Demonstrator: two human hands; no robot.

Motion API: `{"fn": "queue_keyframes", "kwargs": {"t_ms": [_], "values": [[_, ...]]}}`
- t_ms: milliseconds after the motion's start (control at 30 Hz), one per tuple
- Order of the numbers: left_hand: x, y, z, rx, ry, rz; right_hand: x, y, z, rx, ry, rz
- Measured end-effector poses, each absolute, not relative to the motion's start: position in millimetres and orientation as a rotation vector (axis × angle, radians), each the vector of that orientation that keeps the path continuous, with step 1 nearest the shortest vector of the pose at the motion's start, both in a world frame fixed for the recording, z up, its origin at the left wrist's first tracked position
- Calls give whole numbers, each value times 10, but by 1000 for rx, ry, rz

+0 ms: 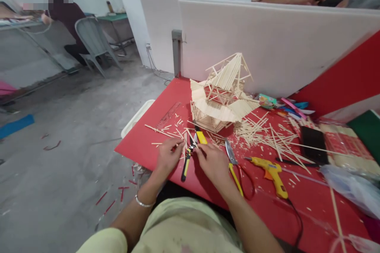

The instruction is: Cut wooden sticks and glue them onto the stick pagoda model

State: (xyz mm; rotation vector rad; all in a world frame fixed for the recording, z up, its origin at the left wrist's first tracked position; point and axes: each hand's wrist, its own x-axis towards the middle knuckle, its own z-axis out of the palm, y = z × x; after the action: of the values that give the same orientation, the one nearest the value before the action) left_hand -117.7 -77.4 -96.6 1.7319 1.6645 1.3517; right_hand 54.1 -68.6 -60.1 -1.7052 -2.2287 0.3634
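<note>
A model house of thin wooden sticks (222, 97) stands on the red table (142, 142). In front of it my left hand (168, 157) pinches some short wooden sticks (184, 142) near the table's front edge. My right hand (213, 162) is closed too, its fingertips on the same sticks beside the head of black-and-yellow cutting pliers (187, 157) that lie between both hands. A yellow utility knife (202, 136) lies just beyond my right hand.
Yellow-handled shears (234, 166), a yellow glue gun (271, 170) with its cord, a black phone (314, 142) and loose sticks (267, 134) lie to the right. White boards (267, 43) stand behind. Another person stands beyond them; one sits at far left by a grey chair (92, 39).
</note>
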Motion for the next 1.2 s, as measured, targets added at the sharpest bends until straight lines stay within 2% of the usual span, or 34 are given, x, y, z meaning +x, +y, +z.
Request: {"fn": "queue_keyframes", "kwargs": {"t_ms": [267,433,567,833,1067,1200], "values": [[-1830,-713,-1364,1910,1927,1360,-386,202,-605,-1865,-2351,116],[-1995,-759,-1466,1918,2002,1329,-587,384,-676,-1890,-2301,48],[-2134,-716,-1410,1960,2024,1307,-333,178,-733,-1913,-2281,53],[-2244,-561,-1213,2153,1902,1142,895,-785,-890,-2011,-2183,137],[-2011,-604,-1076,2184,1805,1055,1270,-1359,-701,-2197,-2167,-273],[-1950,-716,-1116,2149,1869,1060,1355,-1474,-733,-2208,-2224,-332]]}}
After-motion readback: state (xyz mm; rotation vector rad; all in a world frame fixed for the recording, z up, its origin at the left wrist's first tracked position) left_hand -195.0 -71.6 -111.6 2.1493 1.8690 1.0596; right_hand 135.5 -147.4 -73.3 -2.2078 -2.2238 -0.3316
